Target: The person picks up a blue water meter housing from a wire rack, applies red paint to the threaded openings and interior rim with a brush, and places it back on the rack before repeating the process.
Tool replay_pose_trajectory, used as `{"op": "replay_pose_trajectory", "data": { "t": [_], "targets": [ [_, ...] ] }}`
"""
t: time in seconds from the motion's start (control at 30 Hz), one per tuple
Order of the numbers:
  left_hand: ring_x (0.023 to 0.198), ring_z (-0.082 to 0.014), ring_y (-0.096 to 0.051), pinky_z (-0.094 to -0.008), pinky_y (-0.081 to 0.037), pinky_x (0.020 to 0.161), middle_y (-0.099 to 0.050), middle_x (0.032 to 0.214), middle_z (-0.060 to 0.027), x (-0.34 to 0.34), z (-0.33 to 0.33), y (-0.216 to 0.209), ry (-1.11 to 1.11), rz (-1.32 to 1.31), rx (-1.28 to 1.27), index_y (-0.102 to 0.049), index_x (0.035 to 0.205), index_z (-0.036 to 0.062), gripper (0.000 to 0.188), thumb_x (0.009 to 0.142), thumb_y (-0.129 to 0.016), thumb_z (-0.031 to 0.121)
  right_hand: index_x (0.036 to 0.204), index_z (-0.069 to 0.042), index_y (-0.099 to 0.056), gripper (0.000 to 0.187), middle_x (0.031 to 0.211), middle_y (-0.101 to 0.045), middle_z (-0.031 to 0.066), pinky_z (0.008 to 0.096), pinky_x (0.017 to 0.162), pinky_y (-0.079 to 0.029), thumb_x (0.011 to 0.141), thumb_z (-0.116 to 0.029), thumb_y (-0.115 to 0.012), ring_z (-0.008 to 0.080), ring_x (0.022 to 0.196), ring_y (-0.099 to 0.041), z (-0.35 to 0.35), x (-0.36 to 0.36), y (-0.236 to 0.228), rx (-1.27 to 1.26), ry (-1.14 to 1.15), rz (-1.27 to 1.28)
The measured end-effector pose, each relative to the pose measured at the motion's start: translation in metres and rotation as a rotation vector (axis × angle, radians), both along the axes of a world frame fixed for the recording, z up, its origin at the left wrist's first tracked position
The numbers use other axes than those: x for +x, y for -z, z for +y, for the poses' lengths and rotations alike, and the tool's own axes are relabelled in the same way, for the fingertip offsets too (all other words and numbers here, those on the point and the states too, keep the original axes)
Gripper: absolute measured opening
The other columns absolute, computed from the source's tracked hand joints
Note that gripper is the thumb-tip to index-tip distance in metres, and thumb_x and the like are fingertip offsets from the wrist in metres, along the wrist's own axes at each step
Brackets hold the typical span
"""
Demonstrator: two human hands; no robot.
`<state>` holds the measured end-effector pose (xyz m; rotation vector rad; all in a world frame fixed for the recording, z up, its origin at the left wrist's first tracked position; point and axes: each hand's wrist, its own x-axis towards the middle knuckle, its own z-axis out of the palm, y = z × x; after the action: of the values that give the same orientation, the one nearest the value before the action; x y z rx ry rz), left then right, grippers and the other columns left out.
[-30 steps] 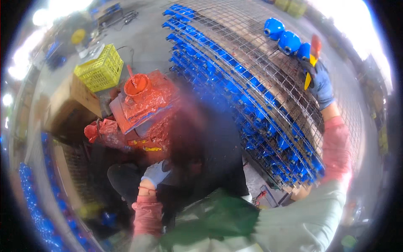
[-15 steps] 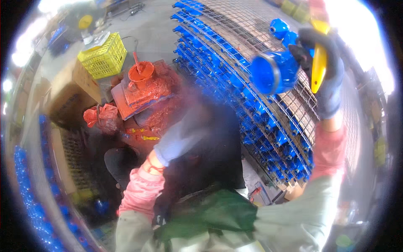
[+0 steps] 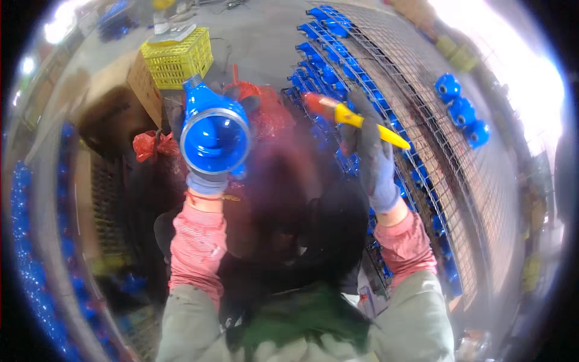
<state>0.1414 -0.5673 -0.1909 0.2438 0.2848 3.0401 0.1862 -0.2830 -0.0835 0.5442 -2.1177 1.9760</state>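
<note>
My gloved left hand [image 3: 207,183] grips a glossy blue water meter body [image 3: 190,104] from behind and below. Its round open mouth with a bare metal rim faces me, and a threaded pipe end points up and away; most of my left fingers are hidden behind it. In my gloved right hand [image 3: 369,145] is a paintbrush [image 3: 362,122] with a yellow handle, its red-coated end pointing left toward the blue body. The brush and the body are apart. Past the body, a red paint pot [image 3: 241,90] with a stick in it is partly covered.
A wire mesh rack [image 3: 416,102] runs along the right, with many blue meter bodies beneath it and a few blue bodies [image 3: 462,112] on top. At far left stand a yellow crate [image 3: 181,63], a cardboard box [image 3: 114,114] and a red plastic bag [image 3: 154,146].
The blue meter body has passed from my right hand over the rack into my left hand at left. My right hand has come down and inward, still holding the brush, now turned nearly level.
</note>
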Motion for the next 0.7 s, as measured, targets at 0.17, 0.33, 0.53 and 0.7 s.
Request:
{"op": "replay_pose_trajectory", "data": {
  "t": [0.17, 0.33, 0.53, 0.7],
  "targets": [
    [0.096, -0.0281, -0.063, -0.0412, -0.054, 0.084, -0.063, 0.112, -0.0129, 0.012, -0.039, 0.012, -0.509, -0.113, -0.181, -0.052, 0.126, 0.0072, 0.058, 0.091, -0.05, 0.053, 0.119, -0.003, -0.061, 0.027, 0.096, -0.063, -0.001, 0.0183, 0.06, -0.041, 0.093, -0.009, -0.059, 0.0025, 0.073, -0.051, -0.045, -0.072, 0.074, -0.151, -0.032, -0.154],
    [0.119, -0.0329, -0.051, -0.0549, -0.04, 0.101, -0.054, 0.132, -0.0134, 0.038, -0.067, -0.006, -0.743, -0.156, -0.032, -0.051, 0.13, 0.0077, 0.056, 0.089, -0.055, 0.046, 0.111, -0.002, -0.063, 0.024, 0.088, -0.065, 0.0007, 0.023, 0.064, -0.045, 0.09, -0.015, -0.065, 0.0072, 0.073, -0.055, -0.099, -0.16, 0.136, 0.049, 0.095, -0.193],
    [0.13, -0.0386, -0.039, -0.0585, -0.034, 0.102, -0.037, 0.144, -0.0207, 0.057, -0.08, -0.024, -0.428, 0.141, 0.237, -0.034, 0.142, 0.004, 0.069, 0.086, -0.059, 0.035, 0.105, -0.002, -0.064, 0.027, 0.09, -0.068, 0.0064, 0.0296, 0.072, -0.049, 0.088, -0.022, -0.067, 0.015, 0.078, -0.062, -0.121, -0.235, 0.197, 0.26, 0.088, -0.057],
    [0.131, -0.0422, -0.035, -0.0588, -0.035, 0.102, -0.034, 0.143, -0.025, 0.055, -0.086, -0.023, -0.427, 0.119, 0.188, -0.028, 0.144, 0.002, 0.073, 0.087, -0.058, 0.035, 0.101, -0.002, -0.066, 0.034, 0.089, -0.07, 0.0079, 0.0306, 0.072, -0.049, 0.086, -0.033, -0.067, 0.0165, 0.08, -0.064, -0.12, -0.256, 0.21, 0.429, 0.14, 0.011]
  ]
}}
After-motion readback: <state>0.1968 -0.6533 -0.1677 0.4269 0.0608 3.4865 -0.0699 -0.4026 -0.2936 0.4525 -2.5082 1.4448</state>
